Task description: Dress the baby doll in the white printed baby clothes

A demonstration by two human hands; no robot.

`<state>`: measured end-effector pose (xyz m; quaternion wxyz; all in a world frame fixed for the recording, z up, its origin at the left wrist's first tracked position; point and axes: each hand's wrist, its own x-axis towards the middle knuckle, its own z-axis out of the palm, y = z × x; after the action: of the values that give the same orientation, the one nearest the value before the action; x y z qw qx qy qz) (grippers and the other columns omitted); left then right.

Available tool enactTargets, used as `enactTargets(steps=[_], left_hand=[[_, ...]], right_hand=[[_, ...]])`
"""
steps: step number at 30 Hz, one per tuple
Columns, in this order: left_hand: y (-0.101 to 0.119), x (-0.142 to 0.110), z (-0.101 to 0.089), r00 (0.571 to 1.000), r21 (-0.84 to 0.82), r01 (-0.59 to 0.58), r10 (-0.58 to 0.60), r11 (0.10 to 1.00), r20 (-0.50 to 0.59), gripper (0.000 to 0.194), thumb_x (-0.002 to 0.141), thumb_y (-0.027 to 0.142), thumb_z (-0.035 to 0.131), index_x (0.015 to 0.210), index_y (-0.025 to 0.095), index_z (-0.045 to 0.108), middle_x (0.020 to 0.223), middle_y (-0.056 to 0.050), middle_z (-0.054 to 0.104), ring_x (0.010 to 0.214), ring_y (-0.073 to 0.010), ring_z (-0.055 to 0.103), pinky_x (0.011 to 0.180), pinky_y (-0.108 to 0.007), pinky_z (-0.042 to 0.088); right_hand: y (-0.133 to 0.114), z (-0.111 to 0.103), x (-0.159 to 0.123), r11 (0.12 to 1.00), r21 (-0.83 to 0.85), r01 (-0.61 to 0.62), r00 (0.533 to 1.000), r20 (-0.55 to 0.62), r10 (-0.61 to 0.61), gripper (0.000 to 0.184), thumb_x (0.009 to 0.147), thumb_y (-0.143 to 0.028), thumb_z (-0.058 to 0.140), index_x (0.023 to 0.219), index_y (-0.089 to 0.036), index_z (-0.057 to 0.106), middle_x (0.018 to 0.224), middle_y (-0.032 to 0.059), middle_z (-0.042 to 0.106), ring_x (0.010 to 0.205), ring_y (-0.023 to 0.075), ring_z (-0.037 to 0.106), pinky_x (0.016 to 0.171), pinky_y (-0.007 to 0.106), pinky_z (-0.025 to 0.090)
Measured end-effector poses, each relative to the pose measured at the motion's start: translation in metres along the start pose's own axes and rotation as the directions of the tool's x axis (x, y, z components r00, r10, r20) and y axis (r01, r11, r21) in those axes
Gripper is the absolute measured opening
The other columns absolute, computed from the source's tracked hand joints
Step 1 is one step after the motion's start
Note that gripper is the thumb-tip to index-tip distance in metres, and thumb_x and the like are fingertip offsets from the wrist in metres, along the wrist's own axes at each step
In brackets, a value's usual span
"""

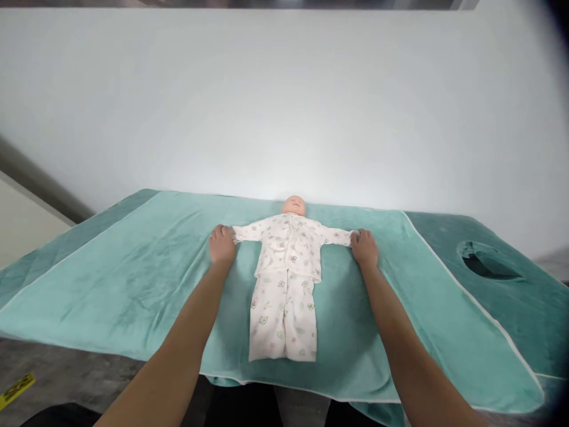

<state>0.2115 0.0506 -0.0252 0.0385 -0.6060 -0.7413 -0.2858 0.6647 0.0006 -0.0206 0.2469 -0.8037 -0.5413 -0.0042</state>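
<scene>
A baby doll (pixel 293 206) lies face up on a teal towel (pixel 133 273), head toward the wall. It wears a white printed pyjama top (pixel 291 243) and trousers (pixel 283 317), with both sleeves stretched straight out sideways. My left hand (pixel 221 244) is closed on the end of the doll's left-side sleeve. My right hand (pixel 365 247) is closed on the end of the other sleeve. Both of my forearms reach in from the near edge on either side of the doll's legs.
The towel covers a darker teal massage table (pixel 524 308) with a face hole (pixel 489 265) at the right end. A white wall stands directly behind the table. Grey floor with a yellow tape mark (pixel 15 389) shows at the lower left.
</scene>
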Motion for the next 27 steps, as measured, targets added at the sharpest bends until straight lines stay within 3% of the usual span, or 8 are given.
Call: enactTargets(steps=[6,8,11,14,16,18,23,27], left_hand=[[0.013,-0.031,-0.015,0.979,0.016,-0.196,0.195,0.98,0.059,0.053,0.087,0.01,0.044,0.139,0.016,0.052,0.152,-0.018,0.044,0.141,-0.0322,0.038,0.113,-0.046,0.033],[0.036,-0.04,-0.018,0.977,-0.078,-0.207,0.21,0.975,0.036,0.051,0.087,0.011,0.046,0.137,0.02,0.055,0.148,-0.015,0.049,0.139,-0.029,0.042,0.112,-0.043,0.035],[0.088,-0.047,-0.023,0.975,-0.296,-0.221,0.22,0.929,-0.038,0.042,0.093,0.019,0.042,0.131,0.021,0.06,0.137,-0.013,0.056,0.13,-0.0242,0.05,0.11,-0.037,0.039],[0.138,-0.045,-0.027,0.945,-0.45,-0.302,0.325,0.841,-0.026,0.038,0.096,0.027,0.041,0.126,0.022,0.065,0.127,-0.009,0.06,0.12,-0.021,0.056,0.104,-0.033,0.044],[0.157,-0.044,-0.028,0.901,-0.441,-0.388,0.433,0.809,0.001,0.034,0.095,0.029,0.047,0.121,0.024,0.069,0.123,-0.008,0.063,0.116,-0.0218,0.058,0.1,-0.033,0.046],[0.161,-0.045,-0.025,0.878,-0.383,-0.436,0.478,0.815,0.019,0.03,0.092,0.029,0.053,0.115,0.024,0.072,0.119,-0.007,0.065,0.112,-0.0243,0.058,0.098,-0.035,0.047],[0.143,-0.054,-0.011,0.909,-0.311,-0.395,0.417,0.864,0.005,0.03,0.093,0.032,0.053,0.113,0.022,0.074,0.117,-0.009,0.065,0.111,-0.0276,0.057,0.1,-0.04,0.045],[0.137,-0.062,-0.008,0.903,-0.25,-0.423,0.429,0.871,-0.03,0.036,0.096,0.033,0.049,0.124,0.021,0.068,0.121,-0.01,0.063,0.112,-0.0281,0.055,0.099,-0.041,0.043]], right_hand=[[-0.009,-0.017,-0.046,0.989,-0.047,0.14,0.986,-0.081,-0.144,0.048,0.094,-0.018,0.038,0.14,-0.013,0.051,0.153,0.0179,0.046,0.142,0.032,0.039,0.114,0.046,0.03],[-0.015,-0.022,-0.059,0.962,-0.052,0.266,0.962,-0.054,-0.269,0.049,0.091,-0.016,0.043,0.138,-0.017,0.056,0.152,0.0153,0.048,0.144,0.0316,0.038,0.117,0.047,0.028],[-0.018,-0.022,-0.072,0.909,-0.035,0.416,0.91,0.013,-0.415,0.049,0.09,-0.013,0.044,0.136,-0.017,0.058,0.151,0.0131,0.05,0.144,0.0285,0.04,0.118,0.044,0.031],[-0.01,-0.012,-0.074,0.894,-0.046,0.447,0.895,0.016,-0.446,0.048,0.092,-0.013,0.042,0.137,-0.014,0.058,0.152,0.0129,0.049,0.141,0.026,0.044,0.115,0.039,0.035],[0.0,-0.003,-0.071,0.893,-0.058,0.447,0.894,0.0,-0.448,0.047,0.093,-0.014,0.04,0.137,-0.014,0.058,0.152,0.0129,0.049,0.141,0.0256,0.045,0.114,0.038,0.038],[0.01,0.008,-0.067,0.895,-0.06,0.442,0.896,-0.015,-0.444,0.046,0.094,-0.015,0.04,0.136,-0.014,0.059,0.151,0.0129,0.05,0.14,0.0255,0.046,0.113,0.039,0.039],[0.021,0.023,-0.059,0.905,-0.038,0.424,0.904,-0.037,-0.425,0.042,0.093,-0.018,0.044,0.13,-0.018,0.064,0.15,0.0102,0.052,0.136,0.0259,0.049,0.11,0.041,0.041],[0.02,0.022,-0.061,0.922,-0.032,0.387,0.921,-0.035,-0.388,0.041,0.092,-0.018,0.045,0.128,-0.021,0.065,0.151,0.0064,0.051,0.135,0.0268,0.05,0.108,0.043,0.041]])
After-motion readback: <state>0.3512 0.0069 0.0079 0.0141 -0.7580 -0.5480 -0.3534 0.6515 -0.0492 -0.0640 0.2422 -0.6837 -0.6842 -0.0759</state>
